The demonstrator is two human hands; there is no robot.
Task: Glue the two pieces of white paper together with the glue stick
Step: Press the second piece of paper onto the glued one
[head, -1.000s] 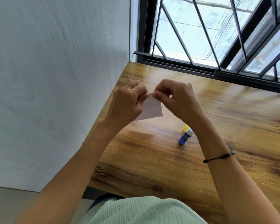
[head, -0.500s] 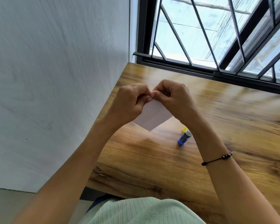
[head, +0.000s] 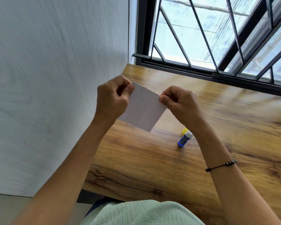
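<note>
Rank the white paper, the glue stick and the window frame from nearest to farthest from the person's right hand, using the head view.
From the right hand:
1. White paper, pinched in its grip, to its left.
2. Glue stick, lying on the table below it.
3. Window frame, along the table's far edge.

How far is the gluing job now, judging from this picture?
Looks done: the white paper reads as one joined sheet with a faint vertical band down its middle, and the glue stick lies put down on the wooden table, seemingly uncapped. In hand: the left hand and right hand pinch opposite upper corners, holding the sheet above the table. Left: probably recapping; bond strength cannot be judged.
</note>
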